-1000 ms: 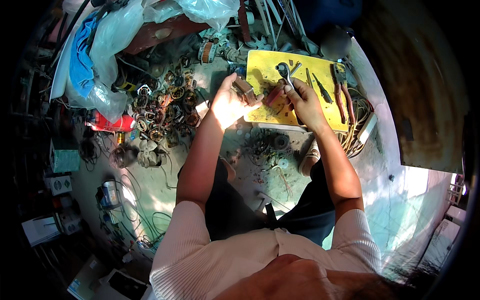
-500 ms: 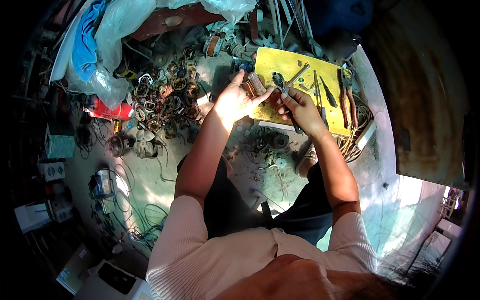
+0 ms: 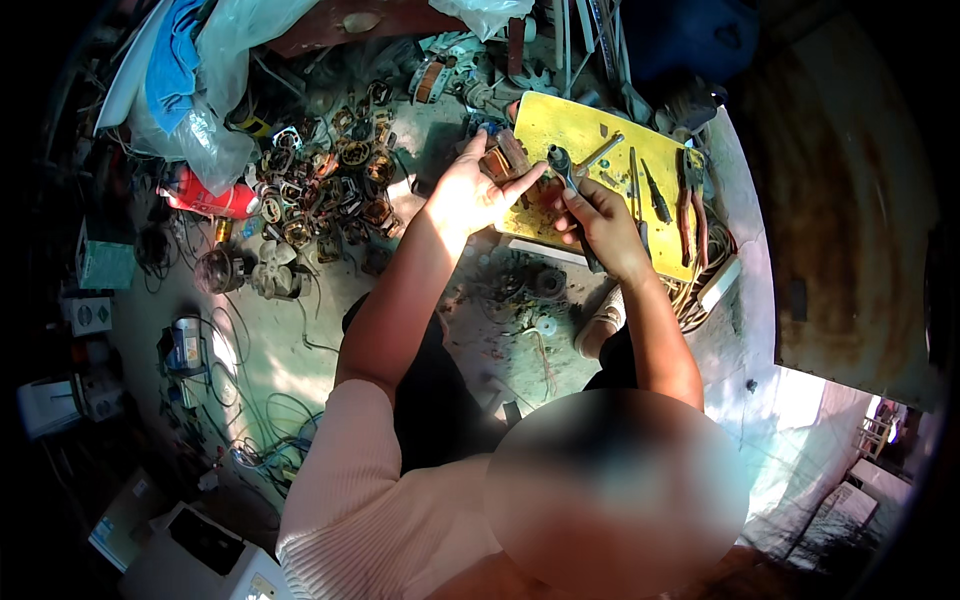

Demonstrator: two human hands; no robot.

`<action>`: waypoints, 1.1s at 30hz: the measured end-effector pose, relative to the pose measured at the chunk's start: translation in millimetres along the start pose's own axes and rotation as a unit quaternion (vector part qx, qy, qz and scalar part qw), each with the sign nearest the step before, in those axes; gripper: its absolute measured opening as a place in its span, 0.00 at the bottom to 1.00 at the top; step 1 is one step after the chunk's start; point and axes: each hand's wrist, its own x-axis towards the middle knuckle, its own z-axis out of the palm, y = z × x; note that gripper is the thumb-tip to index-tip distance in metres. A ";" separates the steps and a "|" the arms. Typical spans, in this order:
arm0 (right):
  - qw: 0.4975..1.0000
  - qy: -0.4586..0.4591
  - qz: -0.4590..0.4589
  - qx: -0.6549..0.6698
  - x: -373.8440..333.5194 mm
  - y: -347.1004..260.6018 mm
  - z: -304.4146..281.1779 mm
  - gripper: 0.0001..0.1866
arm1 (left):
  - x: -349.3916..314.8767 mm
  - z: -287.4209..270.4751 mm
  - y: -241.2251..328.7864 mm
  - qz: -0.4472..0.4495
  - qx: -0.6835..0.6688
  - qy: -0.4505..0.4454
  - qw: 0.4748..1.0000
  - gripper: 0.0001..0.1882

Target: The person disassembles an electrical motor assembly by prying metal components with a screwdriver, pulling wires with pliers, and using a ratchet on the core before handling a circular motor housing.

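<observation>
My left hand (image 3: 468,195) reaches to the left edge of a yellow board (image 3: 600,118), thumb and forefinger spread around a block-shaped motor core with copper winding (image 3: 508,155). The core sits between them, and its underside is hidden, as are the other fingers. Over the board, my right hand (image 3: 605,222) is closed round a ratchet wrench (image 3: 562,168), its round head pointing up and away from me. The wrench head is close to my left thumb tip. Beyond my right hand lie a metal wrench (image 3: 603,149), a screwdriver (image 3: 655,190) and pliers (image 3: 690,195).
A heap of wound motor coils (image 3: 350,160) covers the floor at left, beside a fan-bladed motor (image 3: 278,270) and a red container (image 3: 212,192). Loose cables (image 3: 270,435) lie nearer. Coiled wire (image 3: 690,300) is at the board's right. A brown panel (image 3: 850,200) stands far right.
The whole view has shifted slightly. Both hands keep nearly the same pose, with the wrench still in my right hand and the motor core still at my left.
</observation>
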 end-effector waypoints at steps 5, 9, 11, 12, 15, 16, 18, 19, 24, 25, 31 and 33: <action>1.000 0.007 -0.010 -0.020 -1.1 -0.4 1.7 0.11 | 0.4 2.0 -1.2 0.003 0.038 0.035 0.999 0.28; 0.999 0.004 -0.015 -0.035 1.2 3.4 0.9 0.12 | -2.2 4.0 -4.7 0.043 0.089 0.055 0.994 0.28; 0.999 0.002 -0.016 -0.033 2.1 3.2 1.1 0.12 | -5.4 8.5 -4.9 0.034 0.086 0.058 0.994 0.27; 0.999 0.002 -0.016 -0.033 2.1 3.8 0.8 0.12 | -7.0 10.3 -5.5 0.028 0.084 0.058 0.994 0.27; 0.999 0.003 -0.021 -0.035 2.4 5.6 -1.0 0.12 | -13.5 17.6 -6.7 0.010 0.103 0.070 0.992 0.28; 0.999 0.004 -0.024 -0.029 2.0 5.2 -0.5 0.12 | -13.1 14.1 -5.2 -0.007 0.103 0.053 0.993 0.30; 0.999 0.005 -0.031 -0.017 1.8 4.7 1.4 0.12 | -11.3 6.8 1.1 -0.041 0.102 0.018 0.994 0.33; 0.999 0.003 -0.031 -0.021 1.9 4.6 1.2 0.12 | -10.7 6.0 3.1 -0.052 0.092 0.027 0.994 0.33; 0.999 0.002 -0.036 -0.030 0.1 1.7 0.7 0.12 | -6.7 -2.6 9.8 -0.091 0.076 -0.027 0.993 0.36; 0.999 0.001 -0.038 -0.031 -0.2 1.4 0.8 0.12 | -6.2 -3.9 11.3 -0.097 0.060 -0.036 0.993 0.36; 0.998 0.004 -0.035 -0.044 -0.6 1.6 -0.7 0.12 | -7.9 -4.9 16.3 -0.120 0.016 -0.095 0.988 0.38; 0.998 0.005 -0.035 -0.045 -1.1 1.6 -0.3 0.12 | -9.5 -0.2 17.2 -0.130 -0.011 -0.064 0.989 0.37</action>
